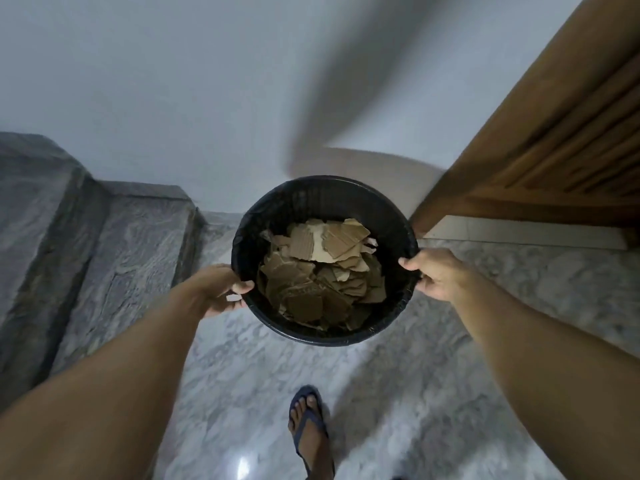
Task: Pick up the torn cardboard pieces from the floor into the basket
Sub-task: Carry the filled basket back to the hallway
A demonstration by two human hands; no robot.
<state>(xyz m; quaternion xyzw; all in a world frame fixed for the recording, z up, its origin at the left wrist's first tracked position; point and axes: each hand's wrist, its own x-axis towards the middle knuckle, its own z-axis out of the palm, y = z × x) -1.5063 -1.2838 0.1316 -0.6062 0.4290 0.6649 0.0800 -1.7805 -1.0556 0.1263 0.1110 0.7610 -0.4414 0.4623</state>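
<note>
A round black basket (277, 206) hangs in the air in the middle of the head view, above the marble floor. Several torn brown cardboard pieces (322, 271) lie piled inside it. My left hand (218, 289) grips the basket's left rim, thumb over the edge. On the opposite side, my right hand (433, 271) clasps the right rim. No cardboard pieces show on the visible floor.
Grey marble steps (86, 244) rise at the left. A wooden slatted door or cabinet (554, 133) stands at the right, close to the basket. A white wall (173, 98) is ahead. My foot in a blue flip-flop (308, 427) stands on the marble floor (398, 393) below.
</note>
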